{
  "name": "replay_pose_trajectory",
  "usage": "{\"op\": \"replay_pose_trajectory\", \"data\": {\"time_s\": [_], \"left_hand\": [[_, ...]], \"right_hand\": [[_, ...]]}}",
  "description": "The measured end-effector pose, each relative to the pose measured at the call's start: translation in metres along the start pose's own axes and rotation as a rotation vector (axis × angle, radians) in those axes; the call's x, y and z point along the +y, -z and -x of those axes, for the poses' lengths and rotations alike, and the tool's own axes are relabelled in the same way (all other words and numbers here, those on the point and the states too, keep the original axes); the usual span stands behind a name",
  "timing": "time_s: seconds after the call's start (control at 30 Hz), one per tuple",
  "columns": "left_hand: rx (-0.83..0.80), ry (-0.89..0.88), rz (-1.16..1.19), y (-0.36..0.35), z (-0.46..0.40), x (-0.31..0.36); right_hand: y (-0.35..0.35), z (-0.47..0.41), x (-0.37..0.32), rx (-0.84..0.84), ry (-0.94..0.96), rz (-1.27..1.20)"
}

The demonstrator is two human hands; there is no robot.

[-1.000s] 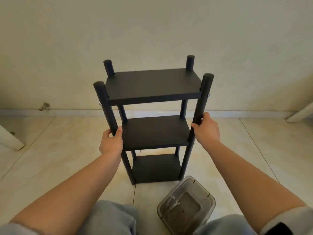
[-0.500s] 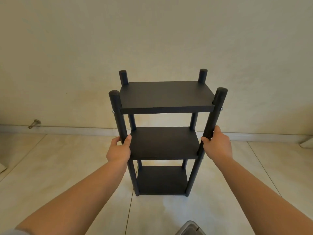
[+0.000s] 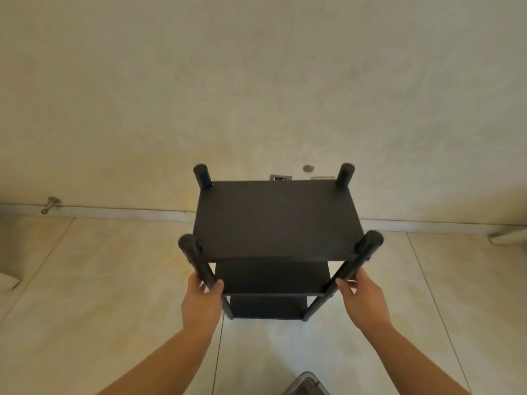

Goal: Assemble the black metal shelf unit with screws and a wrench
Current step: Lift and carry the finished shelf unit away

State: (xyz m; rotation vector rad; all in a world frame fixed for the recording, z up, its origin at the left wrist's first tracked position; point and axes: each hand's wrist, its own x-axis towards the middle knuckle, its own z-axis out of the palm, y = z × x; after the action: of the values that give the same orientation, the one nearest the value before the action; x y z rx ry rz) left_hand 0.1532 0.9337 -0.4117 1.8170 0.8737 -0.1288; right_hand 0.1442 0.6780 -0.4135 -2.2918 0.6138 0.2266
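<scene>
The black metal shelf unit (image 3: 276, 220) stands upright on the tiled floor in front of me, with three boards between four round posts. My left hand (image 3: 202, 303) grips the front left post just below the top board. My right hand (image 3: 362, 302) grips the front right post at the same height. I look down on the top board, which hides most of the middle and bottom boards. No screws or wrench are in my hands.
A clear plastic box (image 3: 306, 384) pokes in at the bottom edge between my forearms. The wall and its baseboard (image 3: 128, 213) run close behind the shelf, with a door stop (image 3: 51, 203) at the left. White furniture legs (image 3: 507, 236) show at the right.
The view has risen and tipped downward, so the top board now shows from above. The shelf unit looks nearer and both hands keep their grip on the front posts. The box has slid out of view.
</scene>
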Motion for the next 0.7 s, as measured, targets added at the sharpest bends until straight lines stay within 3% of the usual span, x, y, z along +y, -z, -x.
{"op": "replay_pose_trajectory", "data": {"time_s": [0.13, 0.3, 0.5, 0.7], "left_hand": [[-0.126, 0.019, -0.220, 0.044, 0.036, 0.043], [-0.162, 0.085, -0.370, 0.096, 0.096, 0.127], [-0.212, -0.067, -0.493, 0.125, 0.140, 0.217], [-0.254, -0.132, -0.598, 0.117, 0.124, 0.238]], "right_hand": [[0.055, 0.035, -0.039, -0.119, -0.125, 0.039], [0.135, 0.081, -0.095, -0.212, -0.232, 0.135], [0.205, 0.111, -0.166, -0.254, -0.149, 0.206], [0.208, 0.098, -0.180, -0.314, -0.149, 0.264]]}}
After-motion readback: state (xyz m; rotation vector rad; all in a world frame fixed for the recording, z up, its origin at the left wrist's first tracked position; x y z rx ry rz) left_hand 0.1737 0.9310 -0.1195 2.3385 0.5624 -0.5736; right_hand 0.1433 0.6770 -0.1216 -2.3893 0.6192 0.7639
